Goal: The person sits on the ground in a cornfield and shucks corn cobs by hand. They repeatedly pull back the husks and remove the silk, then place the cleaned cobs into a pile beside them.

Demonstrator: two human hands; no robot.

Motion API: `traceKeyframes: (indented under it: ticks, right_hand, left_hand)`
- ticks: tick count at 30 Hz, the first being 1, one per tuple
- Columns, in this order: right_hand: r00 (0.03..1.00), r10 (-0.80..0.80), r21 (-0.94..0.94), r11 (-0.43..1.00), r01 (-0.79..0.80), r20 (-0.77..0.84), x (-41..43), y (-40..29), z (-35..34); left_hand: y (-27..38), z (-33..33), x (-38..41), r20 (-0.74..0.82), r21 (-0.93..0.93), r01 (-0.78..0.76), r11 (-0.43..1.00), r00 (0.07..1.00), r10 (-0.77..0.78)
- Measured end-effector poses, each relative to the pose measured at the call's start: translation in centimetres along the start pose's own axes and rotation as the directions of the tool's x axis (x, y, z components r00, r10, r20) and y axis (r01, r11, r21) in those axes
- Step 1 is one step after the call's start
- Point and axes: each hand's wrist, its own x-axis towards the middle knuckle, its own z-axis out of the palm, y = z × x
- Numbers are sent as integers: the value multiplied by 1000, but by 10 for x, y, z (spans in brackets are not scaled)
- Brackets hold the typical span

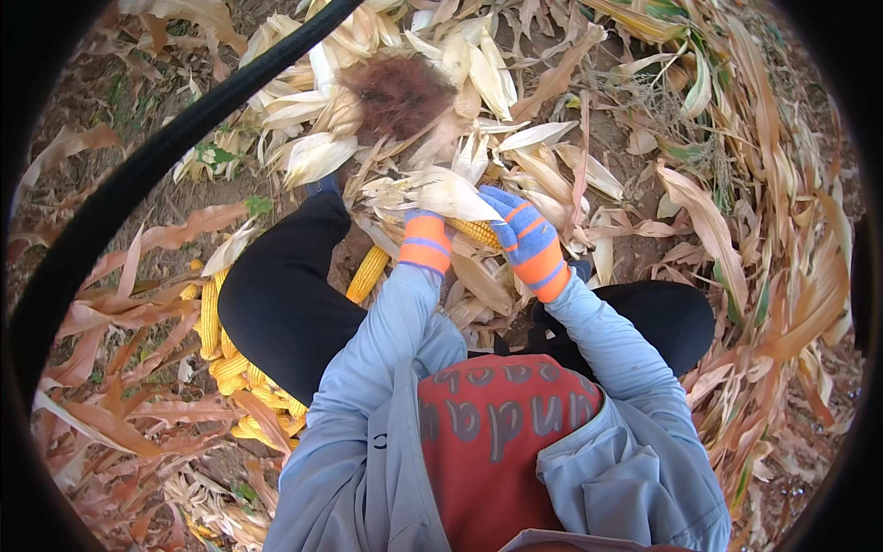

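Observation:
A partly husked ear of yellow corn (474, 233) lies between my hands, its kernels bare on the near side. A pale dry husk leaf (452, 193) stretches over its far side. My left hand (426, 241), in a blue and orange striped knit glove, grips the ear from the left; the husk hides its fingers. My right hand (524, 234), gloved alike, closes around the ear's right end and the husk's tip. Another bare corn cob (368, 274) lies on the ground between my left leg and left forearm.
A pile of bare yellow cobs (238, 376) lies beside my left knee. Shed husks (317, 155) and brown corn silk (397, 96) lie ahead. Dry stalks and leaves (772, 207) are heaped at the right. A black strap (186, 131) crosses the upper left view.

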Motion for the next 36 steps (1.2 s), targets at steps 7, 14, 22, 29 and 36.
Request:
traceKeyframes:
  ticks: [7, 14, 22, 29, 36]
  right_hand:
    - [910, 395, 330, 882, -337, -128, -18, 22, 14]
    - [904, 426, 275, 872, -404, -23, -19, 54, 37]
    - [589, 789, 824, 211, -526, 174, -14, 71, 31]
    - [645, 764, 947, 217, -238, -13, -8, 73, 13]
    - [755, 631, 786, 553, -277, -178, -1, 44, 6]
  left_hand:
    - [-6, 9, -17, 181, 196, -479, 856, 875, 448]
    - [-4, 33, -14, 67, 328, -497, 803, 860, 505]
    - [-8, 23, -10, 160, 353, -470, 809, 882, 443]
    - [-4, 31, -22, 198, 117, -179, 977, 968, 154]
    - [-10, 21, -17, 150, -145, 179, 973, 976, -157]
